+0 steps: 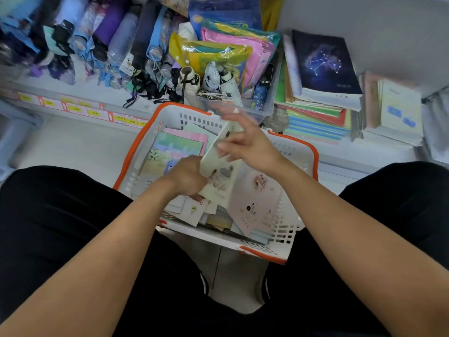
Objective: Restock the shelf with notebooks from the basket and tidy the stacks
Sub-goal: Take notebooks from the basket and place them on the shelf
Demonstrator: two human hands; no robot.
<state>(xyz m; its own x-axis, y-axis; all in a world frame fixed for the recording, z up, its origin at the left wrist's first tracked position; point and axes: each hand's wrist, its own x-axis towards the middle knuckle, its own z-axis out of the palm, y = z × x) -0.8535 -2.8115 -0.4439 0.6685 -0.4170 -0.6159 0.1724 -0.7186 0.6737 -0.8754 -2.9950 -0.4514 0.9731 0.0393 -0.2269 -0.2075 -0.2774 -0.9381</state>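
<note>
Soft, even light is falling without hard shadows. Your right hand [245, 142] is smearing with motion blur; shelf goods beyond your hands are bending and softening edgeward.

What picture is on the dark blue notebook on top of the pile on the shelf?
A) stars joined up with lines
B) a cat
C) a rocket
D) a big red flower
A: the dark blue notebook, lying on top of the stack on the shelf, shows white star dots linked by thin lines over a purple glow.
</note>
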